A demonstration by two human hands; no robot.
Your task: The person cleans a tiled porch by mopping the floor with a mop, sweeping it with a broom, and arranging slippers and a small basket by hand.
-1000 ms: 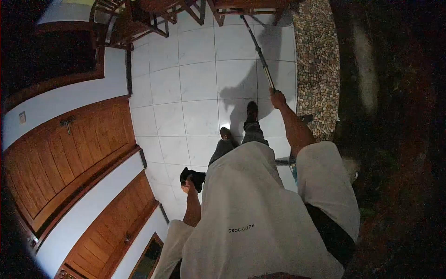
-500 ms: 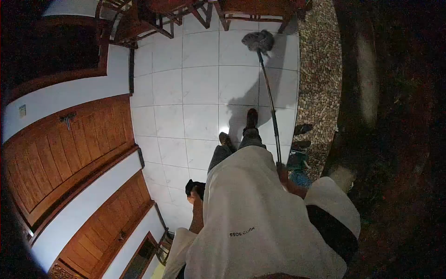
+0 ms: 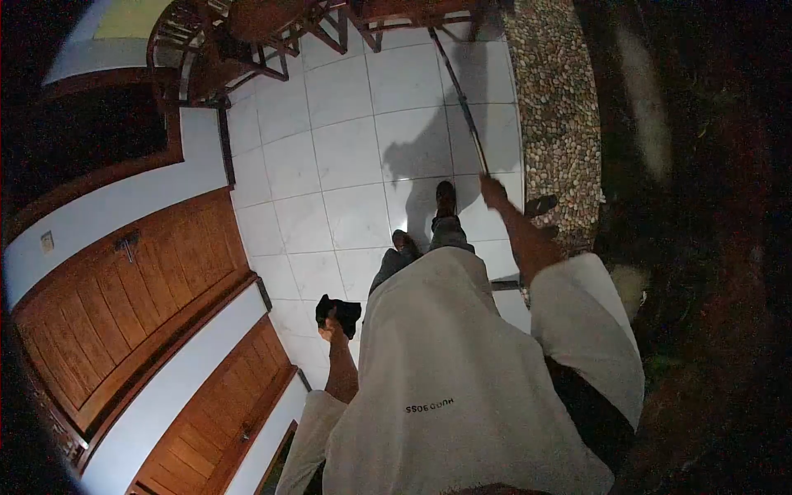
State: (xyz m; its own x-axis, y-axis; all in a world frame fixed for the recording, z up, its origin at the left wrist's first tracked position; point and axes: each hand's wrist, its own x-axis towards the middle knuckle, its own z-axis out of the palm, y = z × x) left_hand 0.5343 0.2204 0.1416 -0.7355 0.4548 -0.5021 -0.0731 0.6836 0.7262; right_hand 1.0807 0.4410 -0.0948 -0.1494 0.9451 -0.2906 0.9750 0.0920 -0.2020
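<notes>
Pole (image 3: 465, 105) is the long thing in the head view, and it lies in front of the person, over the right part of the tiled floor (image 3: 340, 157). Its long axis runs from the right hand (image 3: 493, 190) toward the far side, leaning a little to the left. The right hand is closed around the near visible end of it, so this hand is clearly the nearer one. The far end reaches the edge of the wooden furniture (image 3: 412, 9); what is at this end, I cannot see. The left hand (image 3: 330, 329) is well apart from the pole, nearer and to the left, just beside the shirt (image 3: 429, 351). It grips a black bundle (image 3: 340, 312), which looks soft, like a cloth. Between the two hands stand the shoes, the right shoe (image 3: 445, 196) farther than the left shoe (image 3: 402, 241). To the right of the pole, apart from it, runs the pebble strip (image 3: 554, 99).
</notes>
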